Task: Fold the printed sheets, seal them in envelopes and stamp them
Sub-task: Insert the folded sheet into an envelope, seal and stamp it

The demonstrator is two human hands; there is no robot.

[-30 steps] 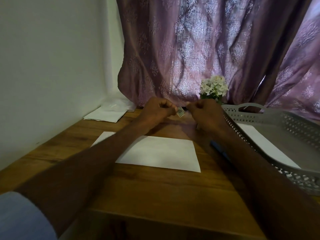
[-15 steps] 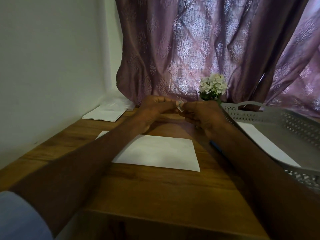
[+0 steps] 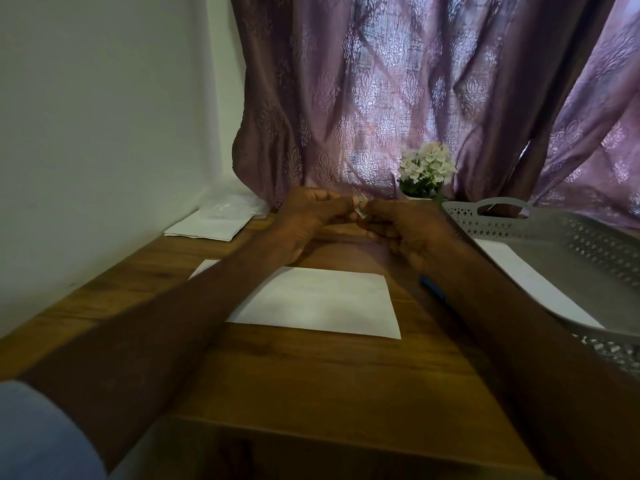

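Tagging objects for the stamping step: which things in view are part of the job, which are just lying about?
In the job: stamp, pinched between left hand and right hand; envelope; paper pile; sheet in tray.

Lying about: flowers; curtain; blue item.

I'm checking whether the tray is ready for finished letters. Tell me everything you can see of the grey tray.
The grey tray sits at the right of the wooden table, partly cut off by the frame edge. It looks like plastic, with a smooth flat floor, low walls pierced in a lattice pattern and a cut-out handle at its far end. One white sheet lies flat along its near-left side. Neither hand touches it.
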